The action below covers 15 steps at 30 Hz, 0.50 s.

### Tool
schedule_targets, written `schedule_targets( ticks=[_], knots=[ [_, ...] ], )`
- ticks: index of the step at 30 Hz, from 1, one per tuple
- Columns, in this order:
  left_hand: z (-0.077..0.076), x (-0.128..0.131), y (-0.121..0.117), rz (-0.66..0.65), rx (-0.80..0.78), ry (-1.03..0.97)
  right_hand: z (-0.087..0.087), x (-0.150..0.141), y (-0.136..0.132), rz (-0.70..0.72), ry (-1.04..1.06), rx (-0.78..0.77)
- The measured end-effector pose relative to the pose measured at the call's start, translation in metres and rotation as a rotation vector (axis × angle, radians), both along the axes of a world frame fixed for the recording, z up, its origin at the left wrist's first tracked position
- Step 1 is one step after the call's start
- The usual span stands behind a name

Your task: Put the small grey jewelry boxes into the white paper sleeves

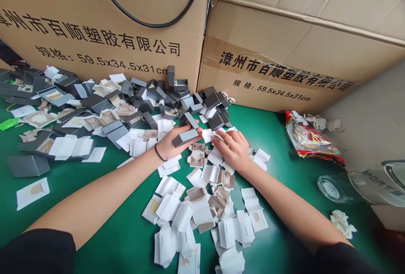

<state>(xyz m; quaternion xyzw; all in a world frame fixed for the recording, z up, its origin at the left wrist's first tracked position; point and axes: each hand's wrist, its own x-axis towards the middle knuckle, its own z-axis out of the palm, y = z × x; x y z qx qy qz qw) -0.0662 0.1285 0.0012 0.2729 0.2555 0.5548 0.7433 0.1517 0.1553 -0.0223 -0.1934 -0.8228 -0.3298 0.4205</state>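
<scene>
My left hand point(172, 142) grips a small grey box point(186, 136), held just above the green table point(278, 147). My right hand point(232, 147) lies palm down on white paper cards point(215, 158) just right of the box, fingers spread and touching the cards. Between the hands lie beige inserts point(198, 158). A heap of small grey boxes point(177, 96) sits just beyond both hands. More white folded papers point(202, 215) are scattered between my forearms.
Two big cardboard cartons point(275, 46) with printed lettering stand along the back of the table. A black cable point(148, 23) hangs across the left one. A red snack bag point(311, 141), a clear bottle point(363, 185) on its side and crumpled tissue point(342, 222) lie at right.
</scene>
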Motion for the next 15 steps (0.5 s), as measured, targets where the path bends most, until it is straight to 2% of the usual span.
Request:
schedule_targets(
  ticks=[3,8,15],
  knots=[
    [0.0015,0.0029,-0.0024,0.011,0.046,0.057,-0.0015,0.0014,0.0015,0.026,0.019,0.021],
    [0.0017,0.0042,-0.0028,0.016,0.01,0.106,-0.0034,0.0049,0.0066,0.054,-0.002,0.017],
    [-0.0068,0.0036,-0.0001,0.001,0.093,0.278,-0.0052,0.0011,0.005,0.2,0.006,-0.105]
  ],
)
